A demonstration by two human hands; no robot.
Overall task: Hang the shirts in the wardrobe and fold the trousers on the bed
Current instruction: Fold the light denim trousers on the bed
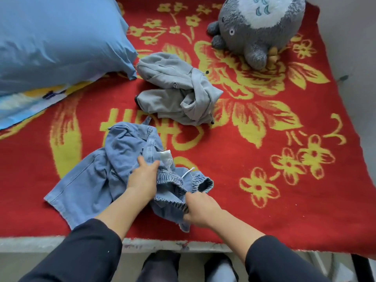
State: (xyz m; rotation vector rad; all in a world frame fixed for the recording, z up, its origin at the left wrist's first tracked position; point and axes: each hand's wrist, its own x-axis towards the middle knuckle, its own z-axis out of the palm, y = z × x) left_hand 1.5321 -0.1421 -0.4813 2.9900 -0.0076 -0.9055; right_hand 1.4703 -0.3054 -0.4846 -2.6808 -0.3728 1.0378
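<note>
Surface: red woven blanket with yellow flower pattern (264, 200), spread over the bed under both hands
Task item: crumpled light blue denim garment with gathered elastic waistband (87, 180), on the blanket at the near edge, directly under both hands; its flat part extends left of the left hand
Left hand: left hand (143, 180), palm down, thumb and fingers curled into the denim just short of a white sewn-in label (165, 156)
Right hand: right hand (200, 210), fingers closed round the waistband edge, just right of the left hand
Second garment: crumpled light grey knit garment (175, 92), beyond both hands, apart from the denim
Pillow: large blue fabric pillow (57, 37), well beyond and left of the left hand
Toy: round grey and white plush toy (258, 31), well beyond and right of the right hand
Sleeves: black long sleeves (81, 251) cover both forearms
</note>
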